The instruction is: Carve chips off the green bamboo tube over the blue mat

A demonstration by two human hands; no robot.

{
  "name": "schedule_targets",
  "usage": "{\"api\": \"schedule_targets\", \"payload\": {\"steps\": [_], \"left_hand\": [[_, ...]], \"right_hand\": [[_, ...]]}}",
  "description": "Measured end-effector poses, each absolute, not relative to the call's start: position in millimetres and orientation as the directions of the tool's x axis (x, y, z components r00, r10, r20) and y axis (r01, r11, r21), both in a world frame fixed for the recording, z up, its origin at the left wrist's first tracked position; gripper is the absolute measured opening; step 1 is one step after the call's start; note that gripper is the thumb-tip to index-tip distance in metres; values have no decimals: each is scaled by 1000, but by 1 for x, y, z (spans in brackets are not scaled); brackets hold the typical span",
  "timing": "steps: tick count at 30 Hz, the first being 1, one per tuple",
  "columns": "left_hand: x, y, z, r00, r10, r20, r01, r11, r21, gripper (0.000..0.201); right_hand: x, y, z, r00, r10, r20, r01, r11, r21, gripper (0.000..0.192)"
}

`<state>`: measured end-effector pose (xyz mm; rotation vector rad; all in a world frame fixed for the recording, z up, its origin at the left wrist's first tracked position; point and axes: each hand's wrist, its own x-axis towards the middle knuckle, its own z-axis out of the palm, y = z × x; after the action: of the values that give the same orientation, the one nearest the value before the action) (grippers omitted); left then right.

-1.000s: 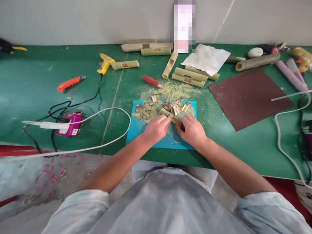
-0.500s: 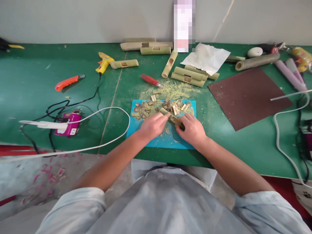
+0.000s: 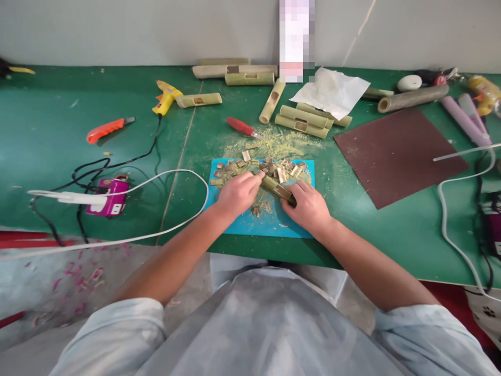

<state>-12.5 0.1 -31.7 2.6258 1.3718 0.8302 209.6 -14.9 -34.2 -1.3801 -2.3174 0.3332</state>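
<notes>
Above a blue mat [image 3: 270, 228] I hold a green bamboo tube [image 3: 271, 184] with a rectangular opening cut in its side. It slants down to the right. My left hand [image 3: 240, 194] is closed around its upper left end, and my right hand [image 3: 308, 208] grips the lower right end. Small chips of cut bamboo [image 3: 235, 169] and shavings lie on the mat around the tube. A red-handled knife [image 3: 240, 127] rests just behind the mat, beside pale sawdust [image 3: 285, 142].
Notched bamboo tubes [image 3: 301, 125] lie at the back, near a white paper sheet [image 3: 331, 91]. A yellow glue gun [image 3: 166, 97], an orange cutter [image 3: 105, 130] and a purple power strip [image 3: 113, 196] with cables are on the left. A brown board [image 3: 399, 156] lies right.
My left hand has slid up and left along the bamboo tube to its end, uncovering more of the tube. My right hand keeps its grip in nearly the same place.
</notes>
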Motion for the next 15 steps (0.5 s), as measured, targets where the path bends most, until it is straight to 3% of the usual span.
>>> {"api": "schedule_targets", "payload": {"steps": [15], "left_hand": [[-8, -2, -33, 436, 791, 429, 787, -567, 245, 38]], "right_hand": [[210, -16, -32, -417, 874, 252, 781, 486, -393, 11]]}}
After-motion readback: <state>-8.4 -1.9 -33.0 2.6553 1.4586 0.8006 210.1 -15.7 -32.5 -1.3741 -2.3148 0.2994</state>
